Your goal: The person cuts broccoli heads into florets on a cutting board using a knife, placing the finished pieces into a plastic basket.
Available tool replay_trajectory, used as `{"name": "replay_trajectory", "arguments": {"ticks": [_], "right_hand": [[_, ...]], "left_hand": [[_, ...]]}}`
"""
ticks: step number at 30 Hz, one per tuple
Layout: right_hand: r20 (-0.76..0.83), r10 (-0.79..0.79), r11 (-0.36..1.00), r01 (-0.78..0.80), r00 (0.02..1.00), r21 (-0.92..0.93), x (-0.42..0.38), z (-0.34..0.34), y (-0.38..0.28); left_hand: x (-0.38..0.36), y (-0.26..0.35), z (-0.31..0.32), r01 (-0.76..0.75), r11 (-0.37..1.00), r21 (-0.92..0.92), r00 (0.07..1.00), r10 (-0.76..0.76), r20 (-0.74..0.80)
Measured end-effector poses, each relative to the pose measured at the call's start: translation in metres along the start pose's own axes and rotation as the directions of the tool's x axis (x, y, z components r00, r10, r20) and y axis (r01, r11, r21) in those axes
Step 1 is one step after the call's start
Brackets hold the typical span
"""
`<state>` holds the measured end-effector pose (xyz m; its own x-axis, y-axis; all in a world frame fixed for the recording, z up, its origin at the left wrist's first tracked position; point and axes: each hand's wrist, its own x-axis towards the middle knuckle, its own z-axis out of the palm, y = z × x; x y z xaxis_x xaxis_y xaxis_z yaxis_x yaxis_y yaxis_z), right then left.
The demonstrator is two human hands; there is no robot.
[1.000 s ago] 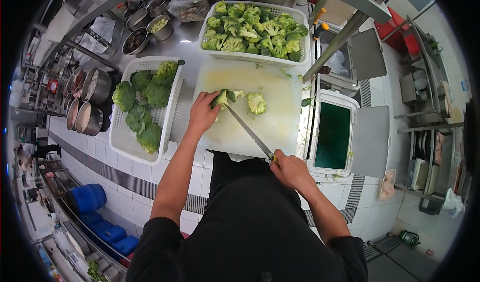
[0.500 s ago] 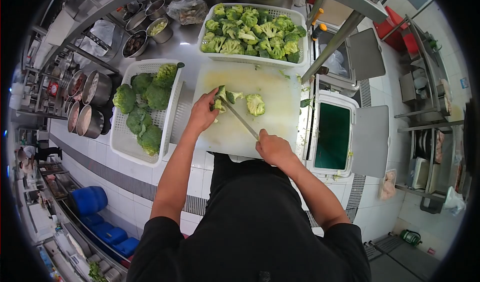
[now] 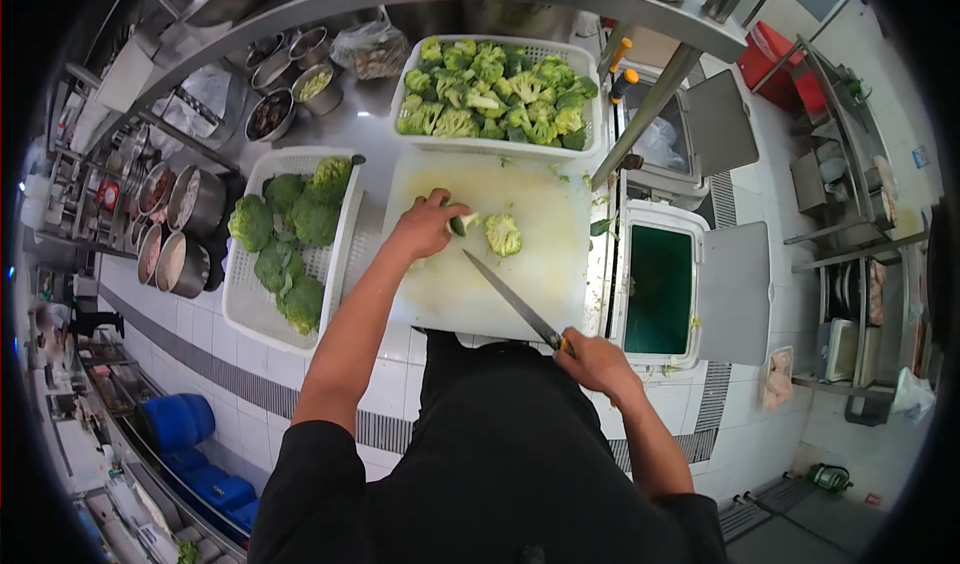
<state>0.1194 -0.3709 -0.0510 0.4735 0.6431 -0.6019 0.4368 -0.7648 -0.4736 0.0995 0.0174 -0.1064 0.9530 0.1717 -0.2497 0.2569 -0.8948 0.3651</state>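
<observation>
My left hand point(image 3: 425, 229) is closed over a broccoli piece point(image 3: 458, 225) on the white cutting board point(image 3: 540, 204). A loose cut floret point(image 3: 502, 234) lies just to the right of it on the board. My right hand point(image 3: 598, 361) grips the handle of a long knife point(image 3: 510, 299) at the board's near edge; the blade points up and left toward the broccoli piece and stops short of it.
A white basket of whole broccoli heads point(image 3: 285, 239) stands left of the board. A white basket of cut florets point(image 3: 495, 94) stands behind it. Metal bowls point(image 3: 270, 114) sit at the back left. A bin with a dark opening point(image 3: 660, 289) is on the right.
My right hand has drawn the knife back toward me, away from the broccoli. My left hand has closed down flat over the piece on the board.
</observation>
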Motion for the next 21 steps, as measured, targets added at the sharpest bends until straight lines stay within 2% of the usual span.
{"name": "replay_trajectory", "arguments": {"ticks": [2,4,5,7,8,10,12,13,15,16,18,19,21], "right_hand": [[-0.019,0.016,0.999,-0.015,1.0,0.034,-0.011,0.004,0.006],[-0.038,0.023,0.995,-0.019,0.999,0.098,-0.019,0.008,0.012],[-0.019,0.061,0.991,-0.058,0.998,0.122,-0.022,0.008,0.013],[-0.021,0.06,0.987,-0.056,0.998,0.151,-0.027,0.007,0.014],[-0.008,0.062,0.983,-0.059,0.998,0.172,-0.029,0.007,0.014],[0.005,0.072,0.982,-0.071,0.997,0.173,-0.028,0.008,0.014],[-0.006,0.042,0.979,-0.04,0.999,0.199,-0.027,0.006,0.011],[-0.009,0.04,0.979,-0.038,0.999,0.199,-0.027,0.004,0.009],[-0.018,0.041,0.983,-0.037,0.999,0.182,-0.028,0.0,0.005],[-0.021,0.044,0.982,-0.039,0.999,0.186,-0.03,-0.001,0.005],[-0.025,0.025,0.976,-0.019,0.999,0.219,-0.034,-0.003,0.006],[-0.025,0.027,0.974,-0.021,0.999,0.225,-0.038,-0.005,0.006],[-0.033,0.049,0.962,-0.038,0.998,0.271,-0.047,-0.009,0.007]], "left_hand": [[0.013,-0.008,0.005,0.006,1.0,-0.021,1.0,-0.006,0.023],[0.02,-0.019,0.002,0.042,0.957,-0.288,0.998,-0.025,0.063],[0.023,-0.021,-0.008,0.035,0.959,-0.28,0.998,-0.019,0.059],[0.033,-0.027,-0.031,-0.127,0.916,-0.381,0.989,0.086,-0.123],[0.041,-0.025,-0.047,-0.128,0.917,-0.378,0.989,0.088,-0.122],[0.063,-0.02,-0.089,-0.144,0.894,-0.425,0.974,0.051,-0.223],[0.084,-0.01,-0.119,-0.239,0.866,-0.44,0.93,0.073,-0.361],[0.089,-0.003,-0.135,-0.241,0.867,-0.437,0.928,0.075,-0.364],[0.091,0.021,-0.168,-0.5,0.802,-0.325,0.701,0.155,-0.696],[0.086,0.024,-0.176,-0.504,0.801,-0.324,0.702,0.16,-0.694],[0.066,0.016,-0.184,-0.35,0.905,-0.243,0.836,0.184,-0.517],[0.048,0.014,-0.179,-0.118,0.982,-0.149,0.972,0.084,-0.217],[0.023,-0.026,-0.116,-0.205,0.979,-0.01,0.972,0.205,0.116]]}}
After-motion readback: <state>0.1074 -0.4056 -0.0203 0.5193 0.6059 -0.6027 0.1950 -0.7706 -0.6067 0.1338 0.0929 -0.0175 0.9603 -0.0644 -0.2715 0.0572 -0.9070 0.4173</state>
